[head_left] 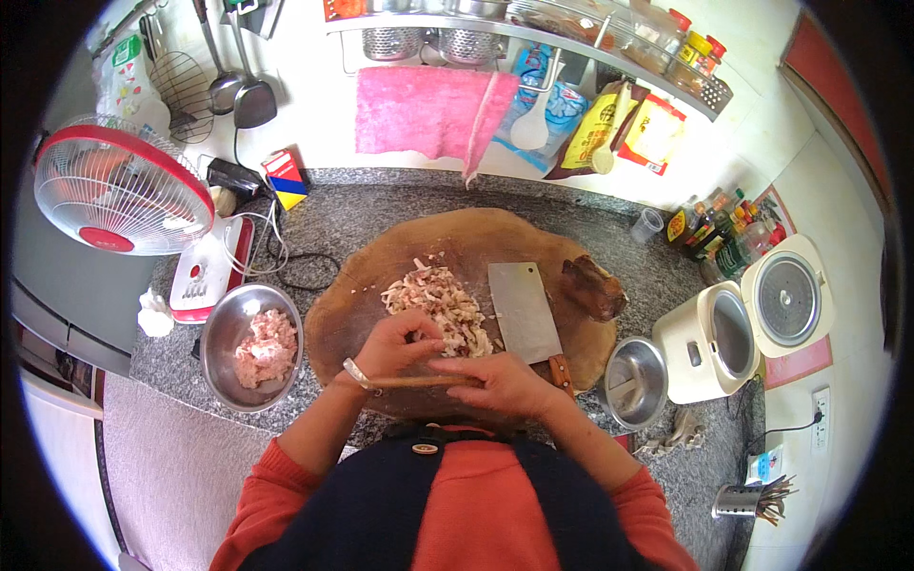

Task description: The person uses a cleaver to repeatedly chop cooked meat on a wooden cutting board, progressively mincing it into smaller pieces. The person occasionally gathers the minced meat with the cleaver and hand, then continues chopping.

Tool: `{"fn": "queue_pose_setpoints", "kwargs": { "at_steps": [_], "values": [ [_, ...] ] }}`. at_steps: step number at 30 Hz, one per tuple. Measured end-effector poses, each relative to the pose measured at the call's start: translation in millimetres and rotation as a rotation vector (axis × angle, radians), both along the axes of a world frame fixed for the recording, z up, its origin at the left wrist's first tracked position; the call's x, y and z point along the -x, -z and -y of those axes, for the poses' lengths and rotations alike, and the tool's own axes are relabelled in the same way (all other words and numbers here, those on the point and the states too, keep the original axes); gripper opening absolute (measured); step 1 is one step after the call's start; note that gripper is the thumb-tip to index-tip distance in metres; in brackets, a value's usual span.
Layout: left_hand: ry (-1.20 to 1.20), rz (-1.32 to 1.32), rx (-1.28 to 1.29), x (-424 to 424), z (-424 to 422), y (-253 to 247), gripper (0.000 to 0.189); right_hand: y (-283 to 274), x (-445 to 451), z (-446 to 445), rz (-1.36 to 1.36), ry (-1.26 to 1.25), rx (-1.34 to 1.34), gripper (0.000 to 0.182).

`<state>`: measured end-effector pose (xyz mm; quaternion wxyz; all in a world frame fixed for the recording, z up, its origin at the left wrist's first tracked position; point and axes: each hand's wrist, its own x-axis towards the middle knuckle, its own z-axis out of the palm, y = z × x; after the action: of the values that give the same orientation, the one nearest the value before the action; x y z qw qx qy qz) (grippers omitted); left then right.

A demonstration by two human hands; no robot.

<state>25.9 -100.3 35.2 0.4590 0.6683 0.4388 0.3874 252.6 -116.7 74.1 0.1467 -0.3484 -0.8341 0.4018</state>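
Note:
On a thick round wooden chopping board [357, 285] lies a heap of chopped pale and reddish food [435, 292], perhaps meat. My left hand [400, 342], with a bracelet at its wrist, is at the heap's near edge. Its thumb and finger curl towards each other; whether anything is pinched there is unclear. Just right of it, my right hand [503, 382] points left over the board with its fingers apart. A tan strip [421, 382] shows between the hands, perhaps part of the board. A cleaver [525, 314] lies flat right of the heap, its wooden handle near my right wrist.
Left of the board stands a steel bowl of minced meat [268, 350]. A dark browned chunk [593, 289] rests on the board's right side. A second steel bowl [635, 385] and an opened rice cooker [707, 342] stand right. A fan [121, 193] is at far left; bottles [721, 228] stand behind.

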Motion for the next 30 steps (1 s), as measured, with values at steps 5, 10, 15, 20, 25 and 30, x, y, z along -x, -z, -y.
{"fn": "queue_pose_setpoints", "kwargs": {
  "at_steps": [5, 10, 15, 20, 25, 30],
  "values": [
    [-0.21, -0.053, -0.066, 6, 2, 5, 0.009, 11, -54, -6, -0.007, 0.643, -0.025, 0.036],
    [-0.312, -0.097, -0.132, 1, -6, 12, 0.009, 68, -131, 1, 0.146, 0.878, -0.362, 0.027],
    [-0.304, -0.146, -0.203, 0, -7, 11, 0.014, 87, -144, 5, 0.437, 0.926, -0.419, 0.028],
    [-0.292, -0.151, -0.237, 6, -7, 17, 0.027, 75, -130, 9, 0.551, 0.943, -0.701, 0.031],
    [-0.271, -0.196, -0.34, 11, -8, 26, 0.039, 63, -114, 17, 0.391, 0.84, -0.628, 0.043],
    [-0.267, -0.321, -0.352, 4, -1, 15, 0.044, 43, -93, 22, 0.444, 0.769, -0.258, 0.049]
  ]
}}
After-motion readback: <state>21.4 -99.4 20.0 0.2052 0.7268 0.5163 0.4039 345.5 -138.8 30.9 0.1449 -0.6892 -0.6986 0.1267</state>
